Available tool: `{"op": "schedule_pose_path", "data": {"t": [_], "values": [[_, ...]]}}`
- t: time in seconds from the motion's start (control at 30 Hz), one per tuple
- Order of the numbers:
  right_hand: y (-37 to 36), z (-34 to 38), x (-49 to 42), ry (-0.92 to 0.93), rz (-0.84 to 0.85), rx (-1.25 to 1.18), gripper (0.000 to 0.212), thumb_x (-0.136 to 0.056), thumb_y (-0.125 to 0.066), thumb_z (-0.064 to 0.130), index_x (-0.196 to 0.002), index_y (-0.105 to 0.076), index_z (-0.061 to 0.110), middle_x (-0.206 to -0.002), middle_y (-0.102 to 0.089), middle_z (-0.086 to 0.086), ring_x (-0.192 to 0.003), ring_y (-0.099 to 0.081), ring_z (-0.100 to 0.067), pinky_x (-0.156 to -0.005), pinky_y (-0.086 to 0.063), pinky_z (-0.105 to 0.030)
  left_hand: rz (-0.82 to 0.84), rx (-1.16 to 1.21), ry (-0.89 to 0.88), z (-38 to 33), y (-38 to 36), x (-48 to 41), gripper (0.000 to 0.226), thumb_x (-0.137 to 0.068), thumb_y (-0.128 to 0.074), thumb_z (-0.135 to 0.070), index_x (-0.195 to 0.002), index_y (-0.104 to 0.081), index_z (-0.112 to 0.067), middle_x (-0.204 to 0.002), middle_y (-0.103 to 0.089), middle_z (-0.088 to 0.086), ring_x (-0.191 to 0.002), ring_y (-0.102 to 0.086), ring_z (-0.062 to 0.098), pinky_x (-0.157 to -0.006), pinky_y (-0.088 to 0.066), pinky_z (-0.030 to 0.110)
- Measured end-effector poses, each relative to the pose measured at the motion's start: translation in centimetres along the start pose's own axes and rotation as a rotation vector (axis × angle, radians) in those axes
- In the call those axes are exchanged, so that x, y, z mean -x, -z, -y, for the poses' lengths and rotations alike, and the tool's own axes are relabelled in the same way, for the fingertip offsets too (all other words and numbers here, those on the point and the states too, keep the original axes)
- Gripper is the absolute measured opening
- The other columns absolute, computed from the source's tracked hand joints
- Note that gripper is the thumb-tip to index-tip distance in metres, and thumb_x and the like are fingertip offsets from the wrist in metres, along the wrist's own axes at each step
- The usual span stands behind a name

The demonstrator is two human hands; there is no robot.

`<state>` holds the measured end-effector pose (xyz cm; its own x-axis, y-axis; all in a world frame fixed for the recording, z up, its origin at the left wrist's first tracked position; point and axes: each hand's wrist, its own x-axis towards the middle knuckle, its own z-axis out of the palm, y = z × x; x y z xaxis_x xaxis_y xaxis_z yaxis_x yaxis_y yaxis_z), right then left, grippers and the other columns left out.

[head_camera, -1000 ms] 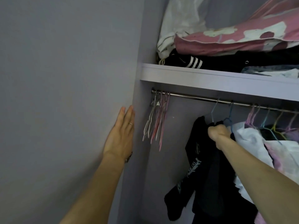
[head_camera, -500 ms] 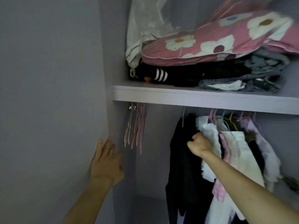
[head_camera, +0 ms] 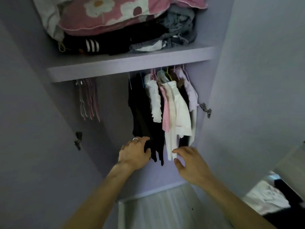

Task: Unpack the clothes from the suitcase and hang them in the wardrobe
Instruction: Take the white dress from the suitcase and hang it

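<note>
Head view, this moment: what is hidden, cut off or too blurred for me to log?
1. Hanging rail: hidden behind the front edge of the shelf.
2. Left hand: fingertips hidden in the black garment it grips.
3. Right hand: contact with the white garment unclear.
4. Fabric pile, lower right: blurred, cut by the frame edge; no suitcase identifiable.
5. Pink floral bedding: cut off at the top edge.

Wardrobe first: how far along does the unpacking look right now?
Done: a black garment, a long white garment and others hang under the shelf. In hand: the left hand grips the black garment's lower edge; the right hand is open beside the long white garment's hem. Left: empty hangers wait on the left, and blurred white and dark cloth lies at the lower right, probably clothes not yet hung.
</note>
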<state>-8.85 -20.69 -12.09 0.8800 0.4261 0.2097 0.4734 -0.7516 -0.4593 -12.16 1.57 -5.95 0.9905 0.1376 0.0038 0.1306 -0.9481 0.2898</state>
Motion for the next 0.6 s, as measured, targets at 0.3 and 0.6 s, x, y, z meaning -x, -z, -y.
{"op": "schedule_pose_path", "data": {"t": [0.3, 0.6], "values": [[5.0, -12.3, 18.1, -0.372, -0.159, 0.156, 0.039, -0.088, -0.043, 0.044, -0.108, -0.072, 0.026, -0.112, -0.069, 0.003, -0.110, -0.058, -0.027, -0.083, -0.055, -0.044, 0.234, -0.029, -0.349, -13.7, -12.4, 3.5, 0.043, -0.100, -0.042, -0.040, -0.142, -0.043, -0.034, -0.138, -0.053, -0.003, -0.122, -0.052, 0.022, -0.099, -0.043, 0.034], [10.7, -24.3, 30.6, -0.789, -0.011, 0.122, 0.034, -0.099, -0.044, 0.046, -0.129, -0.057, 0.038, -0.137, -0.053, 0.014, -0.133, -0.037, -0.018, -0.107, -0.040, -0.036, 0.418, -0.160, -0.608, -29.2, -20.9, 6.0, 0.041, -0.101, -0.040, -0.040, -0.142, -0.043, -0.033, -0.130, -0.057, -0.001, -0.114, -0.055, 0.022, -0.093, -0.044, 0.034]]}}
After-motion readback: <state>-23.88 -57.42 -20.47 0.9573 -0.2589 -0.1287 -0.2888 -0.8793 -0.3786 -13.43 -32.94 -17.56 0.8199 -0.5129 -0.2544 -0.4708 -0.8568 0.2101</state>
